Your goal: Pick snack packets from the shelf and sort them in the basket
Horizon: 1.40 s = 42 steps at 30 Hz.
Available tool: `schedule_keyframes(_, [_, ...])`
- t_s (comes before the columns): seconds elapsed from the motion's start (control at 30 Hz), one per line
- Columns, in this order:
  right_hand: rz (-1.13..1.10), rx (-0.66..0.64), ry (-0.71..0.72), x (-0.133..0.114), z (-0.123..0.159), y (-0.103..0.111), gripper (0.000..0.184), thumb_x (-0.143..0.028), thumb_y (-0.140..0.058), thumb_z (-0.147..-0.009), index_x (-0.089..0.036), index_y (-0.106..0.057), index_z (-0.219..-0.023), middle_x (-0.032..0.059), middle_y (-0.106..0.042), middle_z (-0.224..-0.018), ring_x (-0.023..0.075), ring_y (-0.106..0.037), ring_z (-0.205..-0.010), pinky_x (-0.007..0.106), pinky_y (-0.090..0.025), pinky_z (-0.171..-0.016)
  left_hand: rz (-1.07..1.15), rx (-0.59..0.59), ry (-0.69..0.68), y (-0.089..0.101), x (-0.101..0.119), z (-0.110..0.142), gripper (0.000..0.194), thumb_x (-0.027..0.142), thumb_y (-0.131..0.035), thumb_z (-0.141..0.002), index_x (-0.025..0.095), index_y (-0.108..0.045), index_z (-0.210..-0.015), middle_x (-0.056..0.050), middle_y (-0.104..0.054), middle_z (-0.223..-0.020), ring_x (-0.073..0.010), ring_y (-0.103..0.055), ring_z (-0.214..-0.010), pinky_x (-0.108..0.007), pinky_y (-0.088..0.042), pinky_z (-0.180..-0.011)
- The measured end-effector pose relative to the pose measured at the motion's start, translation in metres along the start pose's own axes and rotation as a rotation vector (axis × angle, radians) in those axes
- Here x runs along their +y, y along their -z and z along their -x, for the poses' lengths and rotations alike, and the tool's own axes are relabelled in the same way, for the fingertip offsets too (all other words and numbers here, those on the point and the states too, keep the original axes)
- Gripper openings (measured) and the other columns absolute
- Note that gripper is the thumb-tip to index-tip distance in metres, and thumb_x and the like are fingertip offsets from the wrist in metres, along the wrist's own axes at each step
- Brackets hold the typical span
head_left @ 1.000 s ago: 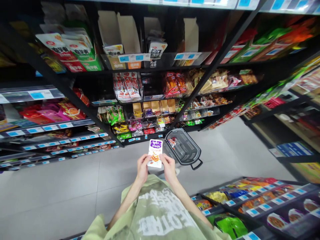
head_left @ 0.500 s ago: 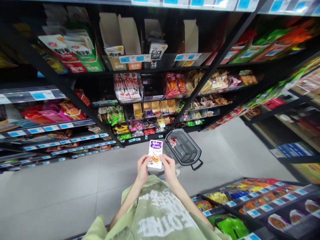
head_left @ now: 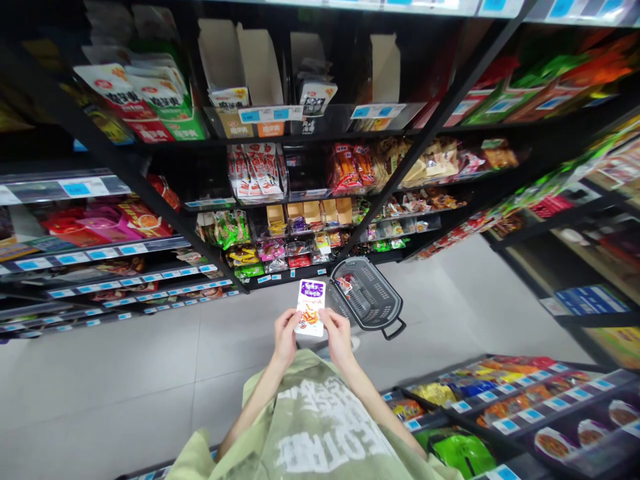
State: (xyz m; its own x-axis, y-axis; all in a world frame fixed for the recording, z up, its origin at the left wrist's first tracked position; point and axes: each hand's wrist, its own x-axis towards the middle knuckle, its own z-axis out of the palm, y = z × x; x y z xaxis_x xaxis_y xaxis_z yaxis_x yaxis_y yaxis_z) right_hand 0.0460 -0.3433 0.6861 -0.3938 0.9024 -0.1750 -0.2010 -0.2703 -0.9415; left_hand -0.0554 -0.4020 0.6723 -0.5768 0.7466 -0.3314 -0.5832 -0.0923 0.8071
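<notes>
A white and purple snack packet (head_left: 311, 308) is held upright in front of my body, its printed side facing me. My left hand (head_left: 286, 339) pinches its lower left edge, and my right hand (head_left: 337, 339) grips the lower right edge in the same way. Just beyond my right hand, a dark grey shopping basket (head_left: 387, 313) rests on the floor. Inside the basket lies a small reddish packet (head_left: 345, 285) near its left end.
Black shelves stand ahead, with red and white packets (head_left: 257, 170) and green and red pouches (head_left: 160, 100). Another low shelf of bagged snacks (head_left: 457, 453) lies close on my right. Grey tiled floor (head_left: 125, 367) stretches to the left.
Both hands keep the packet in nearly the same place. The view has shifted very slightly; the basket stays where it was.
</notes>
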Motion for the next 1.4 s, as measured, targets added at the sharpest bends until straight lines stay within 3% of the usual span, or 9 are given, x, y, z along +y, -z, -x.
schedule_keyframes(0.43, [-0.001,0.011,-0.016,-0.0006,0.0009,0.0,0.024,-0.035,-0.065,-0.08,-0.016,-0.066,-0.066,0.0014,-0.061,-0.073,0.015,-0.052,-0.068,0.025,-0.04,-0.064,0.047,-0.013,-0.001,0.0004,-0.0017,-0.0006,0.018,0.029,-0.074,-0.069,0.013,-0.067,-0.07,0.0,-0.064,-0.068,-0.0116,-0.057,-0.062,-0.021,-0.044,-0.059])
schedule_keyframes(0.73, [-0.001,-0.005,0.006,-0.0005,0.0008,-0.0009,0.024,-0.034,-0.064,-0.081,-0.016,-0.066,-0.066,0.0002,-0.057,-0.069,0.0148,-0.05,-0.067,0.025,-0.04,-0.062,0.12,-0.023,0.074,0.0017,-0.0032,-0.0021,0.02,0.03,-0.076,-0.067,0.012,-0.068,-0.072,-0.002,-0.067,-0.07,-0.0125,-0.06,-0.063,-0.022,-0.046,-0.061])
schedule_keyframes(1.2, [-0.013,-0.032,-0.012,0.0022,0.0012,-0.0021,0.023,-0.034,-0.064,-0.082,-0.016,-0.067,-0.069,0.0007,-0.058,-0.071,0.0151,-0.052,-0.069,0.025,-0.041,-0.063,0.155,-0.016,0.083,0.0024,-0.0035,0.0003,0.022,0.029,-0.074,-0.067,0.014,-0.058,-0.066,0.002,-0.062,-0.065,-0.0118,-0.057,-0.06,-0.021,-0.044,-0.059])
schedule_keyframes(1.4, [-0.026,-0.026,-0.018,-0.0015,0.0024,-0.004,0.025,-0.034,-0.065,-0.081,-0.016,-0.064,-0.064,0.0,-0.056,-0.069,0.0144,-0.05,-0.066,0.024,-0.039,-0.06,0.155,-0.028,0.059,0.0047,-0.0057,0.0,0.03,0.029,-0.073,-0.069,0.016,-0.047,-0.06,0.005,-0.051,-0.058,-0.0092,-0.05,-0.054,-0.019,-0.04,-0.054])
